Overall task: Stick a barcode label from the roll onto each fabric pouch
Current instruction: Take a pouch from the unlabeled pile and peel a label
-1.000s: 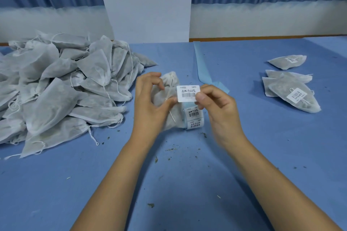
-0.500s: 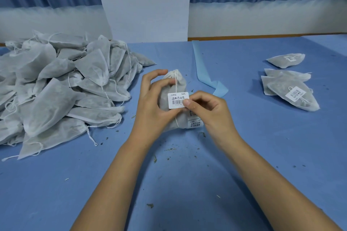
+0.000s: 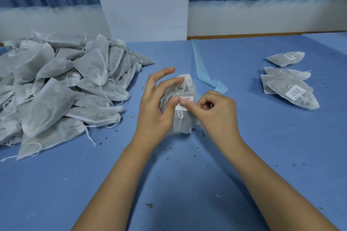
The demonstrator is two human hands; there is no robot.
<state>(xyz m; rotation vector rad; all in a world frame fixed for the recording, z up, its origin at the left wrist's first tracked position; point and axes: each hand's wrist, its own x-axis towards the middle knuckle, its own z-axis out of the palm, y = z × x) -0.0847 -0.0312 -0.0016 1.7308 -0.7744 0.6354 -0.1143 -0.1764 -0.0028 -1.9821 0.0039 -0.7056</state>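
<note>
We see the white barcode label (image 3: 185, 103) on the front of the grey fabric pouch (image 3: 183, 124), upright on the blue counter (image 3: 187, 178). The left hand (image 3: 156, 108) clasps the pouch, fingers round it, thumb on the label; the right hand (image 3: 216, 112) presses the label with its index finger (remaining fingers curled, empty).

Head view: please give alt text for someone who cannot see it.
The left hand holds a fabric pouch upright over a blue table while the right hand presses a barcode label onto it. A pile of pouches lies to the left, a smaller group, some labelled, to the right.
</note>
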